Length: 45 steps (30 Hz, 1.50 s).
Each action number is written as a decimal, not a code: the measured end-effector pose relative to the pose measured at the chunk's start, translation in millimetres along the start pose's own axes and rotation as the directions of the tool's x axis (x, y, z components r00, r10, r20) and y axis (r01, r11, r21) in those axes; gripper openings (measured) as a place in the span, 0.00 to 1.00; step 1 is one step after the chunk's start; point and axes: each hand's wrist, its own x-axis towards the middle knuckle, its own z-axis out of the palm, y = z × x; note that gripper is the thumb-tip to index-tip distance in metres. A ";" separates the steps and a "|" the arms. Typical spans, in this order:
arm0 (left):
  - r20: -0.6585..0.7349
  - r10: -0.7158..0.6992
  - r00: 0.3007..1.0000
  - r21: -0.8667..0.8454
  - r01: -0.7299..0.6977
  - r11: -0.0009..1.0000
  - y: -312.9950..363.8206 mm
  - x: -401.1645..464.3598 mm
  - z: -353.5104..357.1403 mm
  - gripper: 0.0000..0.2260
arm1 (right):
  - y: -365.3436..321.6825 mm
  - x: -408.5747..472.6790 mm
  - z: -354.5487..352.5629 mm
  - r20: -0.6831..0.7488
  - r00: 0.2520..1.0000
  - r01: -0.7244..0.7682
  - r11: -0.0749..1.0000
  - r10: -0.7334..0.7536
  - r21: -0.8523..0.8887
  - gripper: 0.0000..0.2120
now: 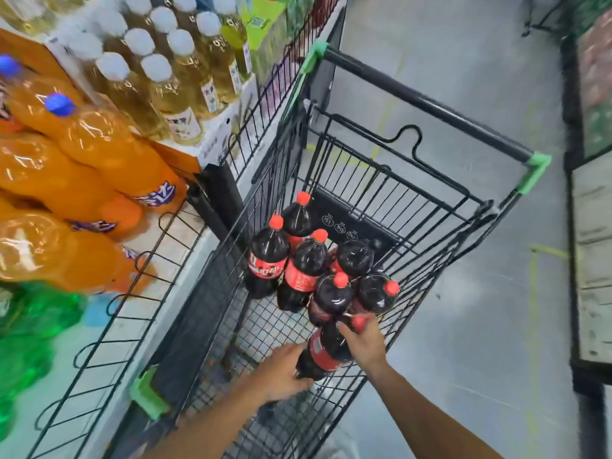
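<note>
Head camera looks down into a black wire shopping cart that stands just beside a shop shelf. We hold one large cola bottle with both hands over the near end of the cart. It is tilted, with the red cap pointing away from us and the base toward us. Our left hand grips the base with the fingers curled around it, and our right hand is closed around the shoulder and neck, right under the cap. The bottle is not standing on the mesh floor; it hangs above it, very near to the closest of the standing cola bottles. We count six of these, upright and packed tight against each other in the middle of the cart. On the shelf we see orange soda bottles with blue caps, pale yellow drink bottles with white caps behind them, and some blurred green bottles lower down. We judge that the loading is already well on: six bottles are placed, and this seventh one must be lowered and set upright beside the group. The near part of the cart floor has room for more, but how many more are wanted we cannot tell.
</note>
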 end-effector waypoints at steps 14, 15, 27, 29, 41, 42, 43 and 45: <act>-0.102 -0.152 0.983 -0.504 0.081 0.860 -53.6 54.9 32.3 0.46 | 1.8 -3.8 62.8 0.253 0.949 0.196 0.981 -0.189 -0.003 0.23; -0.091 -0.169 0.981 -0.540 0.094 0.837 -58.8 58.9 36.4 0.46 | 3.8 -1.8 66.0 0.251 0.948 0.202 0.979 -0.194 -0.006 0.23; -0.143 -0.128 0.981 -0.523 0.035 0.851 -64.7 86.7 57.1 0.38 | 16.4 5.4 73.5 0.150 0.937 0.333 0.936 -0.315 -0.110 0.35; -0.179 -0.070 0.981 -0.626 -0.059 0.778 -52.4 77.5 45.9 0.18 | 15.4 -2.9 67.4 0.135 0.936 0.340 0.936 -0.326 -0.093 0.35; -0.393 -0.049 0.918 -0.533 -0.184 0.826 2.4 -44.0 -46.7 0.44 | -80.2 -121.7 21.5 0.026 0.870 0.488 0.868 -0.492 0.087 0.36; -0.384 -0.048 0.922 -0.549 -0.186 0.815 4.1 -52.9 -54.5 0.45 | -92.5 -133.7 17.1 0.018 0.856 0.513 0.854 -0.516 0.086 0.36; -0.412 -0.024 0.911 -0.503 -0.205 0.840 5.1 -59.2 -65.4 0.44 | -104.8 -146.0 13.4 0.008 0.842 0.537 0.839 -0.540 0.086 0.36; -0.543 0.064 0.837 -0.354 -0.298 0.887 10.0 -83.5 -85.6 0.36 | -127.7 -171.7 6.1 -0.011 0.816 0.576 0.812 -0.578 0.097 0.34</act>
